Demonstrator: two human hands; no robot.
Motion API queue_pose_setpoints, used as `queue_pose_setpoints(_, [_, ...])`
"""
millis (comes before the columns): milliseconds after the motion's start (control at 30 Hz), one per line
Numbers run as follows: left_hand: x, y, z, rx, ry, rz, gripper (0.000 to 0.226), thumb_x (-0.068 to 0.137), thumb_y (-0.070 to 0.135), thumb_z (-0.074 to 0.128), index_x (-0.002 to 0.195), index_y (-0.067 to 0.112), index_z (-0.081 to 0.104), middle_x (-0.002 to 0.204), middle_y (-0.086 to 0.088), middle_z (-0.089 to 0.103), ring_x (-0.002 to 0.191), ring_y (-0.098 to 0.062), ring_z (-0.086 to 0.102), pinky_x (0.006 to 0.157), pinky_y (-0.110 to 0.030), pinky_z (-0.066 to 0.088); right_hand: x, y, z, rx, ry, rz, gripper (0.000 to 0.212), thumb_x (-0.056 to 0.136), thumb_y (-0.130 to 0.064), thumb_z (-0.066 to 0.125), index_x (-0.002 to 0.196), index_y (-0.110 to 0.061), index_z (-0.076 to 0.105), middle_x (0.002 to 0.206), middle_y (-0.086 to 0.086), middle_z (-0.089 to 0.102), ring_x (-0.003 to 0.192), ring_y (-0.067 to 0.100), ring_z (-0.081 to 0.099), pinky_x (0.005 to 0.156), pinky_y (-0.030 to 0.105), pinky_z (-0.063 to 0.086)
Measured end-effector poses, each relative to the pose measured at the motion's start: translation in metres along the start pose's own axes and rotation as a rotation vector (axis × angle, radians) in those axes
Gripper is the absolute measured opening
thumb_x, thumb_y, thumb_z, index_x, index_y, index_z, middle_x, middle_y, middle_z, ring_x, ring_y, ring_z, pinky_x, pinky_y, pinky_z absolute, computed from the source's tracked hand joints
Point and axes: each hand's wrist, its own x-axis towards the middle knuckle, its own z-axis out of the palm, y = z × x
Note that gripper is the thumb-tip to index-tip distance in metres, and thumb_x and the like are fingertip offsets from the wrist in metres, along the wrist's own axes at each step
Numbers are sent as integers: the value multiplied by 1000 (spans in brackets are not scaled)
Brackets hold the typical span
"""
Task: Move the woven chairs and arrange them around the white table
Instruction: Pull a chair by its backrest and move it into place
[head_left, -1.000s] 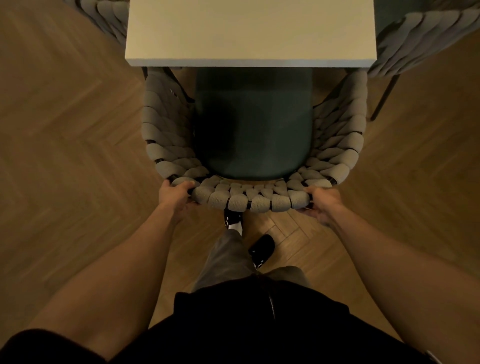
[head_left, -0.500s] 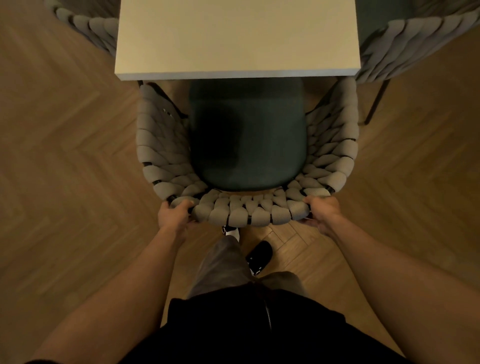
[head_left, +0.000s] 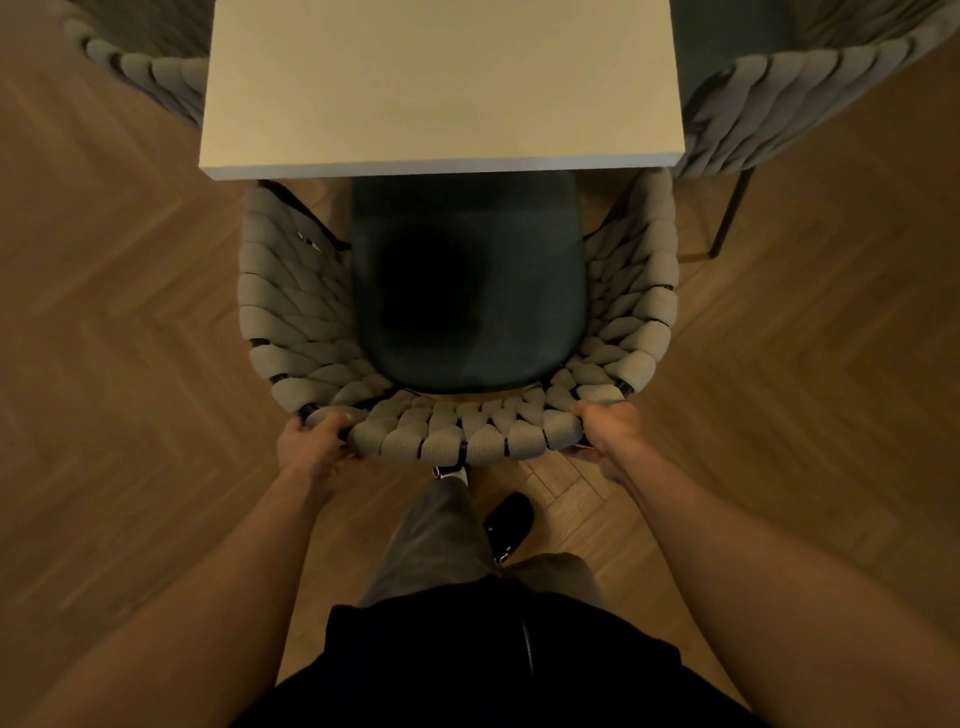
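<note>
At ten o'clock a second woven chair (head_left: 156, 78) shows only its curved back beside the white tabletop (head_left: 441, 88), mostly cut off by the frame. Coming in from seven o'clock, the left hand (head_left: 311, 447) has its grip wrapped over the top rail of the near woven chair (head_left: 457, 431), thumb on top and fingers curled under the cord at the back's left corner. That chair stands at the centre, directly below the tabletop's near edge, its dark green seat cushion (head_left: 467, 291) partly tucked beneath the edge and its arms reaching up either side. The right hand (head_left: 605, 431) holds the rail's right corner in the same closed grip, coming in from five o'clock. At two o'clock a third woven chair (head_left: 810, 98) sits against the tabletop's right side, one thin metal leg visible on the herringbone wooden floor (head_left: 130, 312).

The chair looks light to moderate in weight: a slim metal frame under thick soft cord. The weave will give under the fingers, so the firm hold is the rigid rail beneath it, taken at both back corners as here, which keeps it from twisting. The legs may drag or catch on the floor if pushed rather than lifted slightly
</note>
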Motion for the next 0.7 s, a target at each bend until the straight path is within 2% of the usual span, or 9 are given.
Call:
queue_pose_setpoints(167, [-2,-1,3,-7,-20,16,57,90,9,71,140,16,46,124,-14,59,104,-35,68,85,-58,59,3,4,-4,-18,-9,-17,22,95,-6,63,117,-1,60,99,15,68,84,29,69,51,38,58])
queue_pose_setpoints(400, [-9,1,1,17,-47,2,58,92,11,71,142,20,44,126,-11,56,108,-36,66,88,-59,58,3,8,-9,-13,-58,4,14,99,-13,63,111,-9,58,96,10,67,84,27,69,65,43,61])
queue_pose_setpoints(600, [-3,7,-6,-9,-14,6,61,89,12,73,144,17,46,130,-13,58,107,-36,67,86,-59,59,5,8,7,-1,-12,8,23,96,-11,66,117,-8,56,108,15,66,94,34,69,57,42,61])
queue_pose_setpoints(700, [-7,2,-6,3,14,12,65,89,12,74,146,18,44,133,-14,57,108,-36,66,87,-58,59,6,13,5,-2,-14,22,28,95,-12,67,121,-10,57,110,14,68,94,33,70,61,43,62])
